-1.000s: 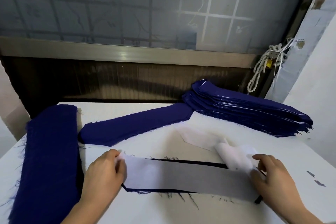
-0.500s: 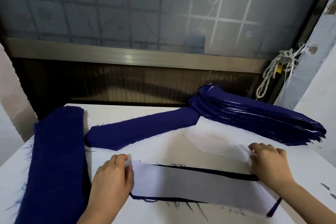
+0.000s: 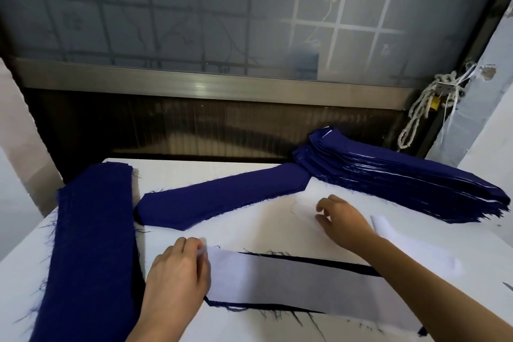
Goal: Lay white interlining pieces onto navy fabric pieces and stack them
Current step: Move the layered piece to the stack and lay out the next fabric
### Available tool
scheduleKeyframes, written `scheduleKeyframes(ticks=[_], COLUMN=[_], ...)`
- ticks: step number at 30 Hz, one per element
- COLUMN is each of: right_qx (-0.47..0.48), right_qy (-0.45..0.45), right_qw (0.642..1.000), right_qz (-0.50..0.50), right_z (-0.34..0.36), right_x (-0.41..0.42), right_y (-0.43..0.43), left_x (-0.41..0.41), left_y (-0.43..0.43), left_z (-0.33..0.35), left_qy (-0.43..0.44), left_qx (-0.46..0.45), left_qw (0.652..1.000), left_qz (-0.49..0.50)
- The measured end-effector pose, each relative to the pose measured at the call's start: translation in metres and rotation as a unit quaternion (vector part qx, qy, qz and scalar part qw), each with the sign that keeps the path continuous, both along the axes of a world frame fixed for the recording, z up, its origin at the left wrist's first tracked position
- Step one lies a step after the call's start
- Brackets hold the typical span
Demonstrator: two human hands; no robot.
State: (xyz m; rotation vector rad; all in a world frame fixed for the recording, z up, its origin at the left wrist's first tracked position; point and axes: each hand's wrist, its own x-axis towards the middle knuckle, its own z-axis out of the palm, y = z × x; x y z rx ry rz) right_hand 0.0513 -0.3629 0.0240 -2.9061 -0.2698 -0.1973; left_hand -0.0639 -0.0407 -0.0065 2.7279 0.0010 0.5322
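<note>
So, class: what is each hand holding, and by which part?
The left hand holds the white interlining piece by its left end, atop the navy fabric piece. The right hand, fingers spread, holds nothing.

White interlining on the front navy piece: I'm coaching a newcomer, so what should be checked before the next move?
1. White interlining lies flat on the front navy piece: ok.
2. Edges matched: navy shows along both long sides, and the right end is partly behind the right forearm: cannot tell.
3. Left hand holds the interlining's left end: ok.
4. Right hand free and open: ok.
5. Next navy piece lying flat, uncovered: ok.
</note>
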Motion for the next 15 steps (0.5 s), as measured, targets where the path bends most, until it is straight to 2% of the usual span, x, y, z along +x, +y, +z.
scheduleKeyframes(ticks=[5,9,12,15], right_qx=[-0.097,-0.123,-0.064,0.043], right_qy=[0.013,0.002,0.003,0.002], right_qw=[0.995,0.991,0.998,0.999], right_qz=[0.037,0.049,0.024,-0.002], right_z=[-0.005,-0.004,-0.003,-0.005], right_x=[0.010,0.012,0.012,0.012], right_y=[0.016,0.017,0.014,0.010], left_x=[0.001,0.001,0.001,-0.001], left_y=[0.001,0.000,-0.001,-0.001], left_z=[0.001,0.003,0.004,0.005], left_qy=[0.003,0.008,0.014,0.016], left_qx=[0.005,0.005,0.008,0.005], left_qw=[1.000,1.000,1.000,1.000], left_qz=[-0.005,-0.003,-0.001,0.001])
